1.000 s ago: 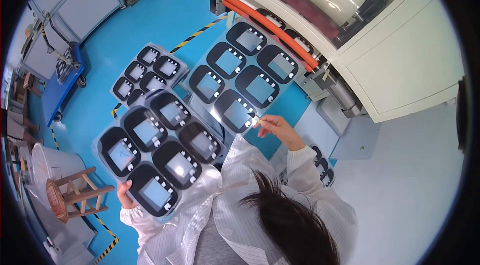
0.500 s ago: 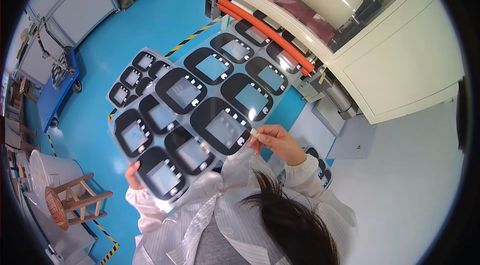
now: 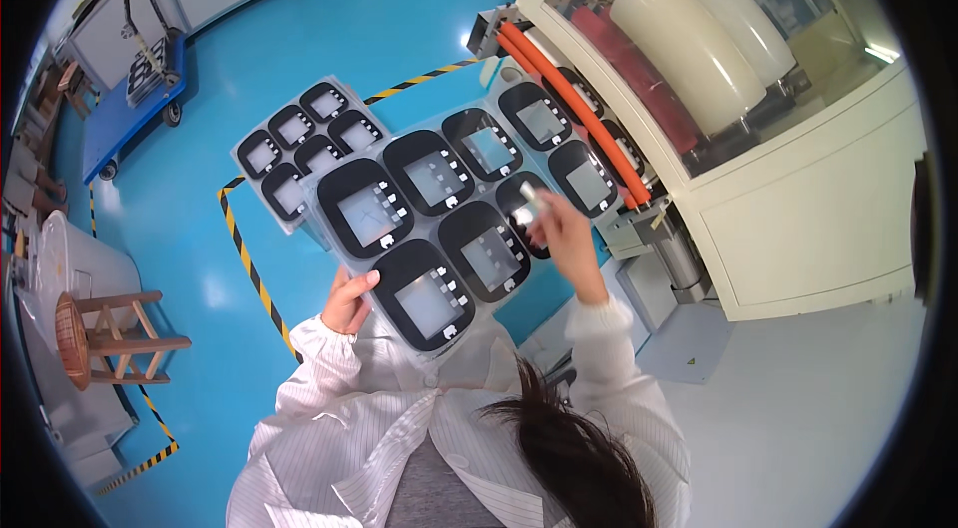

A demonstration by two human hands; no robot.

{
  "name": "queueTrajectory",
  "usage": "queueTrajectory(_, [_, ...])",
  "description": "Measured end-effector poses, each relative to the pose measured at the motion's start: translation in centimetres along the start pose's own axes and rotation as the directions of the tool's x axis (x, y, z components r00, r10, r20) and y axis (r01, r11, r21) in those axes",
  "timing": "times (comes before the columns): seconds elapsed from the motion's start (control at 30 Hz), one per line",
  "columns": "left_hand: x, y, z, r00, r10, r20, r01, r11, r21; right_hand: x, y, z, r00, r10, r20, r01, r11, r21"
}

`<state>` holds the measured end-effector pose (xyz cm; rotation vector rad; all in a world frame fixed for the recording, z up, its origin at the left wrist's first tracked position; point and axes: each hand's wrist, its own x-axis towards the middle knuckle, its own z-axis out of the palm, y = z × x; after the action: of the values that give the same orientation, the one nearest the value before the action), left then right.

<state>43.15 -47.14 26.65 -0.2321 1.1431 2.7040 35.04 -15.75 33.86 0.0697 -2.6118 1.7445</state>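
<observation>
A long clear plastic sheet (image 3: 431, 237) printed with black rounded frames stretches from the machine's orange roller (image 3: 574, 109) toward my body. My left hand (image 3: 347, 298) grips its near left edge, thumb on top and fingers underneath. Above the right part of the sheet is my right hand (image 3: 565, 237), its fingers closed on a small whitish piece (image 3: 529, 193). Motion blurs that piece, so I cannot make out its kind. Whether the right fingertips touch the sheet cannot be told.
A stack of similar printed sheets (image 3: 289, 191) lies beyond the left edge. The machine (image 3: 798, 189) with large white rolls (image 3: 689, 39) stands at the right. A wooden stool (image 3: 110, 338), a white bin (image 3: 85, 254) and a blue trolley (image 3: 130, 124) are at the left.
My view has shifted. My left hand has come up and rightward with the sheet's near edge. My right hand has moved away from my body and toward the roller, still with the whitish piece.
</observation>
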Motion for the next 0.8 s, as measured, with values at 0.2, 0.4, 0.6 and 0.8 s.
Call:
queueTrajectory(0.2, [-0.9,-0.1,-0.5,1.0,-0.031,0.005,0.031,0.998,-0.046,10.0,4.6,2.8,0.958,-0.286,-0.013,0.263,0.897,-0.354])
queueTrajectory(0.4, [-4.1,1.2,-4.4,0.998,-0.055,0.015,0.056,0.992,-0.114,10.9,3.2,10.0,0.958,-0.286,0.036,0.239,0.721,-0.65])
queueTrajectory(0.6, [-5.9,1.9,-7.2,0.999,-0.05,-0.019,0.05,0.999,0.015,11.0,2.6,13.4,0.949,-0.284,0.137,0.291,0.619,-0.729])
queueTrajectory(0.8, [-5.7,2.2,-6.0,1.0,0.007,-0.021,-0.007,1.0,-0.02,7.5,1.3,8.3,0.932,-0.267,0.244,0.354,0.535,-0.767])
